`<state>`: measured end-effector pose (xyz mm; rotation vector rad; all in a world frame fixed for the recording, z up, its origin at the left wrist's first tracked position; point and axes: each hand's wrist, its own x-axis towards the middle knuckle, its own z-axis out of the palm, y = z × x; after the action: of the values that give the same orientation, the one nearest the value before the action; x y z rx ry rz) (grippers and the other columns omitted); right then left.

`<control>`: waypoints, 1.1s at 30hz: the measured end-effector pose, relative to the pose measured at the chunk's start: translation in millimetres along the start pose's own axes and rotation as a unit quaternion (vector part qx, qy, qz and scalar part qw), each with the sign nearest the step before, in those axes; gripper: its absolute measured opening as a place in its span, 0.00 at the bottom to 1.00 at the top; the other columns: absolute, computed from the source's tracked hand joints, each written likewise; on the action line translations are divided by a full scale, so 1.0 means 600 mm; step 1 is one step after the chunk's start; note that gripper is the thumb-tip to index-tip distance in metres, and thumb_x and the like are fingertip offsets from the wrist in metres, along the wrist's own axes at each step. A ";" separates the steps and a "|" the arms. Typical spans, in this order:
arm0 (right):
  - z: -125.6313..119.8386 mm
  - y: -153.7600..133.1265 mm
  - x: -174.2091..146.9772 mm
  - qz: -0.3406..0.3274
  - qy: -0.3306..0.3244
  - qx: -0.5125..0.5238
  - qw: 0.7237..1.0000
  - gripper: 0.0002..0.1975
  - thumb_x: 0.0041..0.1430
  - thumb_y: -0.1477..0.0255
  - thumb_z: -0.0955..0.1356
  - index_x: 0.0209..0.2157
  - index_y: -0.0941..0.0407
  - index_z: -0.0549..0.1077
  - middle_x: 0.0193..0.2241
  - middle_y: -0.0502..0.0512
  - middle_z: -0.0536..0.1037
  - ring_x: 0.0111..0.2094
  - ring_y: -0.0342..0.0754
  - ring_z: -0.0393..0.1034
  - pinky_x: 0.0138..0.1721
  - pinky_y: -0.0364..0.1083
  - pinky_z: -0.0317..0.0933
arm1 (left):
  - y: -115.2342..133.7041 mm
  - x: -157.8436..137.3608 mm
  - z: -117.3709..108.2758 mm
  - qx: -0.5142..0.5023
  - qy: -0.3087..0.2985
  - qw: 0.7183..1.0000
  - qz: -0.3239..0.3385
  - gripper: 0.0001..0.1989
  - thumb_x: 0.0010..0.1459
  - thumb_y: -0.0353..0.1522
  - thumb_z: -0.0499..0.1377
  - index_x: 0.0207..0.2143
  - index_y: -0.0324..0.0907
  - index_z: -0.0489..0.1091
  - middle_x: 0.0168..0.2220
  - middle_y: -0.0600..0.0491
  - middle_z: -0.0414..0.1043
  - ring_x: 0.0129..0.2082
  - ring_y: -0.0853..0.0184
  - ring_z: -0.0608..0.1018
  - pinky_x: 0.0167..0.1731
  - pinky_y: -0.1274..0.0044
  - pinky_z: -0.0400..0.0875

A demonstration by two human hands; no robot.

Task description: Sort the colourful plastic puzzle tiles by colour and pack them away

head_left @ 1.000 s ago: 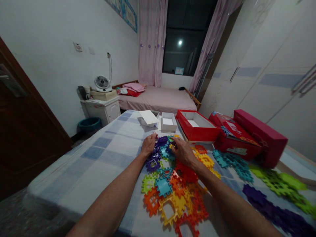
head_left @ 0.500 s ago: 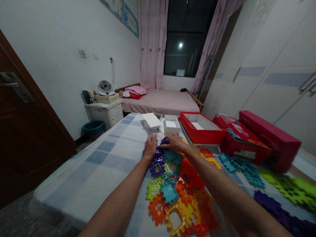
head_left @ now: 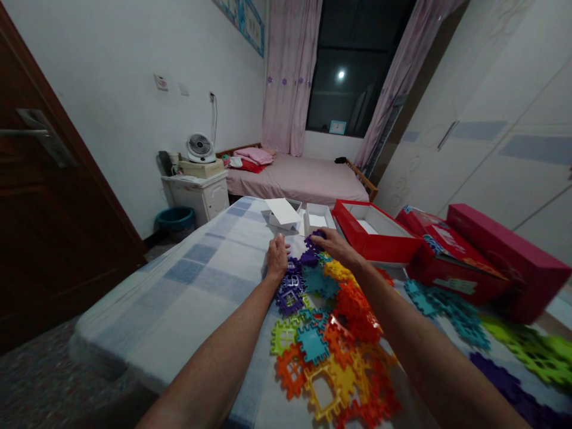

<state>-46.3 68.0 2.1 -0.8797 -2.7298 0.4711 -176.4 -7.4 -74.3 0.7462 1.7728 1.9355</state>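
Note:
My right hand (head_left: 334, 243) holds a purple interlocking tile (head_left: 315, 238) with notched edges, its thumb and fingers pinching it just above the table. My left hand (head_left: 277, 256) rests on its side left of the tile pile, fingers loosely curled and thumb apart, with nothing visible in it. Right beside it lie purple tiles (head_left: 290, 301). Nearer to me spread a green window tile (head_left: 285, 336), a teal tile (head_left: 313, 344), an orange window tile (head_left: 291, 370) and a yellow frame tile (head_left: 322, 392). Red-orange tiles (head_left: 355, 313) heap under my right forearm.
On the far side of the checked tablecloth (head_left: 187, 271) stand two small white boxes (head_left: 319, 217) and an open red box (head_left: 384, 245). Red packages (head_left: 465, 268) sit at the right. Teal tiles (head_left: 456, 307), lime tiles (head_left: 522, 345) and more purple tiles lie along the right side.
My right hand has lifted away from the pile, forward and to the right, carrying the purple tile. My left hand stays about where it was. The view has shifted slightly.

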 end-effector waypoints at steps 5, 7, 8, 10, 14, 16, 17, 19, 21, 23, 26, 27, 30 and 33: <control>0.014 -0.007 -0.006 0.024 -0.050 -0.030 0.998 0.08 0.53 0.69 0.65 0.31 0.59 0.73 0.31 0.56 0.76 0.32 0.47 0.67 0.32 0.43 0.58 | 0.001 0.001 0.000 -0.017 0.017 1.000 -0.009 0.26 0.63 0.45 0.38 0.44 0.37 0.65 0.47 0.40 0.69 0.39 0.66 0.77 0.31 0.80 0.72; 0.028 -0.012 -0.010 0.032 -0.049 -0.045 0.997 0.08 0.51 0.69 0.67 0.32 0.59 0.73 0.33 0.59 0.75 0.36 0.51 0.67 0.36 0.46 0.58 | 0.001 0.002 -0.001 -0.020 0.019 1.000 -0.010 0.27 0.63 0.47 0.37 0.44 0.36 0.65 0.48 0.39 0.68 0.40 0.66 0.77 0.30 0.80 0.72; 0.033 -0.014 -0.012 0.033 -0.045 -0.049 0.997 0.09 0.51 0.69 0.68 0.33 0.59 0.73 0.35 0.61 0.75 0.38 0.53 0.67 0.38 0.47 0.58 | 0.001 0.003 -0.001 -0.020 0.020 1.000 -0.010 0.28 0.62 0.47 0.37 0.44 0.36 0.65 0.49 0.39 0.68 0.40 0.66 0.77 0.30 0.80 0.72; 0.039 -0.016 -0.017 0.025 -0.035 -0.045 0.998 0.11 0.51 0.68 0.68 0.36 0.60 0.73 0.39 0.63 0.73 0.41 0.54 0.66 0.40 0.49 0.58 | 0.002 0.003 -0.002 -0.023 0.022 0.999 -0.011 0.28 0.62 0.47 0.37 0.44 0.36 0.65 0.49 0.38 0.68 0.40 0.66 0.77 0.29 0.81 0.72; 0.035 -0.010 -0.025 -0.006 -0.007 -0.007 1.000 0.13 0.52 0.70 0.68 0.40 0.60 0.72 0.41 0.62 0.71 0.43 0.51 0.65 0.43 0.47 0.58 | 0.005 0.001 -0.002 -0.035 0.029 0.999 -0.015 0.28 0.63 0.46 0.37 0.44 0.34 0.66 0.49 0.38 0.68 0.40 0.65 0.77 0.30 0.79 0.72; 0.030 -0.006 -0.026 -0.014 0.010 0.014 1.000 0.13 0.54 0.70 0.67 0.41 0.60 0.71 0.41 0.60 0.71 0.43 0.50 0.65 0.44 0.46 0.59 | 0.007 0.001 -0.002 -0.042 0.036 0.998 -0.018 0.27 0.63 0.44 0.37 0.45 0.34 0.66 0.49 0.37 0.68 0.40 0.64 0.77 0.30 0.79 0.73; 0.027 -0.004 -0.026 -0.014 0.017 0.032 0.999 0.15 0.55 0.69 0.66 0.44 0.60 0.69 0.41 0.59 0.72 0.43 0.49 0.66 0.43 0.46 0.60 | 0.008 0.001 -0.002 -0.045 0.040 0.998 -0.020 0.27 0.63 0.44 0.37 0.45 0.34 0.66 0.49 0.38 0.69 0.40 0.64 0.77 0.30 0.78 0.73; 0.022 -0.006 -0.023 -0.015 0.021 0.110 0.994 0.20 0.57 0.69 0.64 0.51 0.60 0.64 0.42 0.58 0.73 0.40 0.46 0.68 0.40 0.45 0.62 | 0.009 0.003 -0.006 -0.048 0.050 0.997 -0.023 0.27 0.63 0.44 0.36 0.46 0.35 0.65 0.49 0.39 0.69 0.40 0.65 0.77 0.31 0.79 0.73; 0.022 -0.016 -0.019 -0.032 -0.001 0.182 0.983 0.25 0.57 0.68 0.65 0.55 0.59 0.60 0.42 0.57 0.73 0.39 0.46 0.69 0.38 0.44 0.63 | 0.010 0.006 -0.012 -0.054 0.068 0.996 -0.025 0.28 0.63 0.44 0.34 0.46 0.37 0.65 0.49 0.41 0.69 0.41 0.65 0.77 0.32 0.79 0.73; 0.027 -0.031 -0.015 -0.057 -0.045 0.173 0.982 0.25 0.55 0.68 0.67 0.54 0.59 0.64 0.43 0.56 0.74 0.41 0.46 0.69 0.40 0.44 0.63 | 0.010 0.010 -0.018 -0.070 0.094 0.993 -0.025 0.28 0.63 0.44 0.34 0.47 0.38 0.65 0.50 0.42 0.69 0.42 0.66 0.77 0.33 0.78 0.73; 0.042 -0.054 -0.012 -0.064 -0.084 0.076 0.992 0.22 0.52 0.69 0.69 0.50 0.58 0.69 0.45 0.57 0.73 0.45 0.49 0.67 0.46 0.46 0.59 | 0.008 0.015 -0.024 -0.100 0.122 0.987 -0.023 0.28 0.62 0.45 0.35 0.45 0.38 0.67 0.49 0.42 0.70 0.42 0.65 0.77 0.33 0.77 0.73; 0.047 -0.059 -0.011 -0.058 -0.086 0.059 0.993 0.23 0.51 0.70 0.70 0.49 0.58 0.70 0.46 0.58 0.72 0.47 0.50 0.66 0.47 0.47 0.58 | 0.008 0.016 -0.024 -0.105 0.124 0.986 -0.023 0.28 0.62 0.45 0.36 0.45 0.38 0.67 0.48 0.42 0.71 0.41 0.64 0.77 0.33 0.77 0.73; 0.054 -0.068 -0.009 -0.042 -0.101 0.023 0.994 0.26 0.47 0.68 0.72 0.49 0.59 0.70 0.48 0.62 0.70 0.49 0.55 0.64 0.48 0.50 0.57 | 0.004 0.018 -0.022 -0.111 0.122 0.986 -0.022 0.27 0.62 0.44 0.37 0.43 0.37 0.68 0.45 0.42 0.72 0.39 0.64 0.78 0.32 0.76 0.73; 0.054 -0.071 -0.008 -0.032 -0.129 0.000 0.991 0.29 0.47 0.67 0.72 0.52 0.58 0.66 0.47 0.63 0.70 0.48 0.55 0.64 0.47 0.50 0.57 | 0.002 0.019 -0.019 -0.115 0.127 0.985 -0.019 0.26 0.62 0.44 0.38 0.41 0.37 0.68 0.43 0.43 0.73 0.38 0.65 0.78 0.31 0.76 0.73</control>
<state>-74.9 24.8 -12.4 -0.7769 -2.9789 0.6111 -192.6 -9.4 -72.3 0.3987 1.6465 2.2408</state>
